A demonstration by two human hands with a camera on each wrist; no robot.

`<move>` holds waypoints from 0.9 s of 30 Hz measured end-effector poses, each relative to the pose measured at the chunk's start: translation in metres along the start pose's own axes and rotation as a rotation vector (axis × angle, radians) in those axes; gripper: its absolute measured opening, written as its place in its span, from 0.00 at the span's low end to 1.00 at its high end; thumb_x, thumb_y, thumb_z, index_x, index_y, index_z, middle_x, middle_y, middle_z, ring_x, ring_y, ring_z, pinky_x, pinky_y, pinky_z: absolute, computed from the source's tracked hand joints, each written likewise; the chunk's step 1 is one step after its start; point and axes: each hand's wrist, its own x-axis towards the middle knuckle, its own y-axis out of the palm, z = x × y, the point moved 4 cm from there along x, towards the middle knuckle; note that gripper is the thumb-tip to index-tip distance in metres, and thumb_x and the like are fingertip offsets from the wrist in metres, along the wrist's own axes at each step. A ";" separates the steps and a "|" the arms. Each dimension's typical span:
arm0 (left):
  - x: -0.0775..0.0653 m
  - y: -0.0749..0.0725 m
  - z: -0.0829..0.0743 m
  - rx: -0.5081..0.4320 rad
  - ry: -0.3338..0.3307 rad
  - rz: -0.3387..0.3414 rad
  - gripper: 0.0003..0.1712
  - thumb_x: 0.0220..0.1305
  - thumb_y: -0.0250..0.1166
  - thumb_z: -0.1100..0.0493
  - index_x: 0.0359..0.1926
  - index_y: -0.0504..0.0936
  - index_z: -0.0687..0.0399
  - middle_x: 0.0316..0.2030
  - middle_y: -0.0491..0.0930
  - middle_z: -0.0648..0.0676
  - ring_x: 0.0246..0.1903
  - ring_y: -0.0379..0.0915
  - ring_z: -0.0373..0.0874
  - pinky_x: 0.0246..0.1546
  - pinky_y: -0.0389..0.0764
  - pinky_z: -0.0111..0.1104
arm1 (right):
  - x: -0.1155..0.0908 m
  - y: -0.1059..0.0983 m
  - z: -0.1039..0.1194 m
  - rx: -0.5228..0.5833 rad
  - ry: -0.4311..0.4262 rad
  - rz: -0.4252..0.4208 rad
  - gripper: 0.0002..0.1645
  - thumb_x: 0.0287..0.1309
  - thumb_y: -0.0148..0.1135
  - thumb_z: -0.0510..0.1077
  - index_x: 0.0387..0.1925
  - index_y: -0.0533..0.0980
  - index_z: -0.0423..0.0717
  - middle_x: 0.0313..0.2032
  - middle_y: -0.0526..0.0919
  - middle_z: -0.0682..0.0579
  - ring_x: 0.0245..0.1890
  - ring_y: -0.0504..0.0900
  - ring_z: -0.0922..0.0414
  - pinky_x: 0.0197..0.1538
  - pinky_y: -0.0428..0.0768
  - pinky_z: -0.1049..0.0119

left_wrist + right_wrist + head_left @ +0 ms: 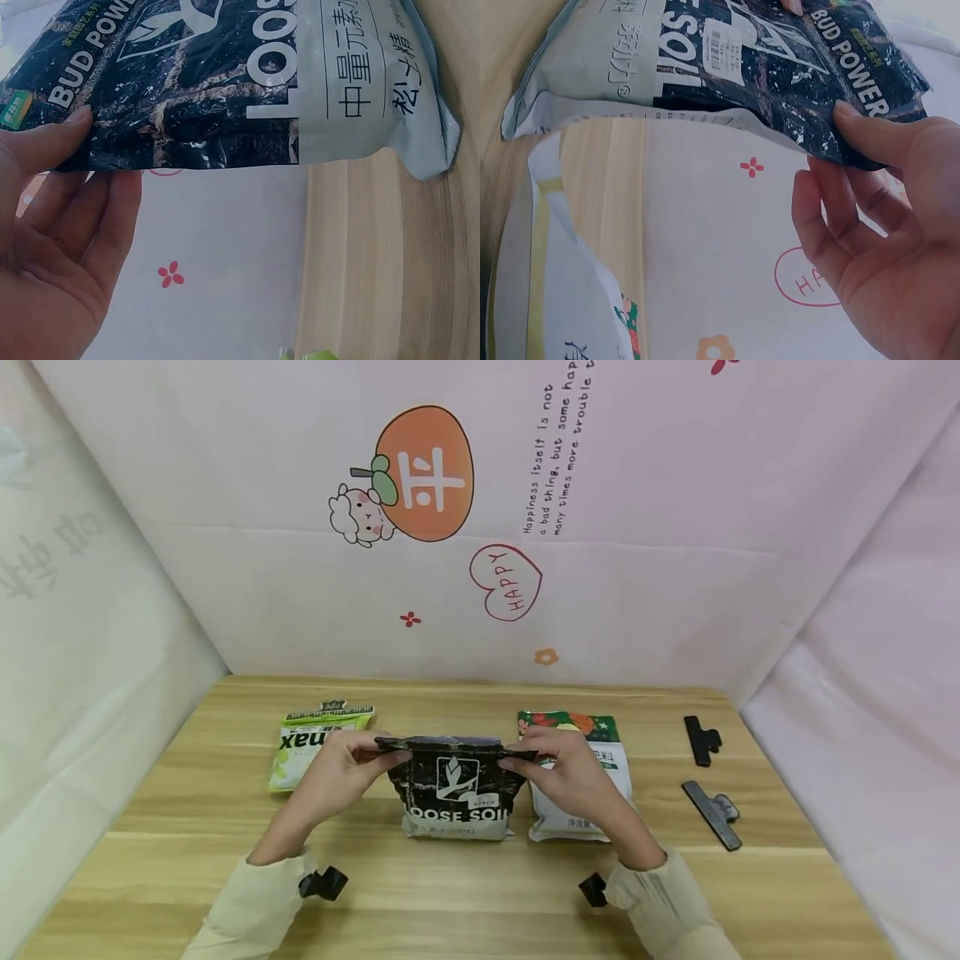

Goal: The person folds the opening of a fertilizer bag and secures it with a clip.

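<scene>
A black and pale grey bag of loose soil [457, 789] stands upright on the table in the middle of the head view. My left hand [341, 772] pinches its top left corner, thumb on the printed front and fingers behind. At the opposite top corner my right hand [573, 772] pinches the bag in the same way. The left wrist view shows the left thumb [64, 135] lying on the dark film. From the right wrist view, a white barcode sticker [724, 51] is visible on the bag's front, and its bottom edge meets the table.
Left of the bag lies a green and white packet [300, 756] with a clip [330, 712] across its top. A white packet with a green top [573, 814] lies to the right. Two black clips [701, 741] rest farther right. A printed cloth wall [637, 602] rises behind the table.
</scene>
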 end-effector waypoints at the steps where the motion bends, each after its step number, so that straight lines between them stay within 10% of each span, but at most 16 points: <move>1: 0.000 0.000 0.000 -0.001 0.013 0.003 0.08 0.69 0.72 0.61 0.47 0.92 0.53 0.47 0.92 0.57 0.39 0.88 0.34 0.34 0.88 0.29 | 0.000 0.000 0.000 0.004 -0.004 0.002 0.10 0.59 0.76 0.38 0.43 0.91 0.48 0.39 0.93 0.52 0.59 0.87 0.47 0.42 0.85 0.69; 10: -0.001 -0.003 0.000 -0.016 0.088 0.033 0.15 0.68 0.67 0.71 0.51 0.91 0.52 0.50 0.91 0.58 0.31 0.81 0.28 0.23 0.77 0.25 | -0.001 -0.002 -0.002 0.029 -0.093 0.038 0.13 0.61 0.74 0.36 0.47 0.90 0.47 0.30 0.86 0.56 0.28 0.73 0.65 0.30 0.72 0.71; 16: -0.002 -0.005 0.003 -0.020 0.063 0.081 0.30 0.69 0.55 0.79 0.54 0.91 0.45 0.53 0.90 0.57 0.11 0.45 0.28 0.12 0.58 0.21 | -0.001 -0.005 -0.004 -0.028 -0.143 0.058 0.17 0.62 0.72 0.35 0.52 0.89 0.49 0.31 0.85 0.58 0.27 0.69 0.69 0.29 0.71 0.72; 20: -0.002 -0.006 0.005 -0.029 0.045 0.094 0.32 0.67 0.51 0.80 0.55 0.91 0.46 0.54 0.90 0.57 0.10 0.44 0.28 0.11 0.54 0.19 | -0.001 -0.006 -0.004 -0.013 -0.169 0.066 0.23 0.62 0.71 0.31 0.57 0.86 0.49 0.34 0.88 0.56 0.32 0.78 0.66 0.35 0.80 0.72; 27: -0.002 -0.007 0.008 -0.042 0.057 0.104 0.36 0.66 0.44 0.81 0.50 0.93 0.46 0.52 0.91 0.57 0.12 0.44 0.28 0.11 0.54 0.19 | -0.002 -0.005 -0.010 0.038 -0.257 0.051 0.26 0.60 0.67 0.23 0.54 0.88 0.49 0.30 0.83 0.54 0.28 0.64 0.68 0.28 0.69 0.72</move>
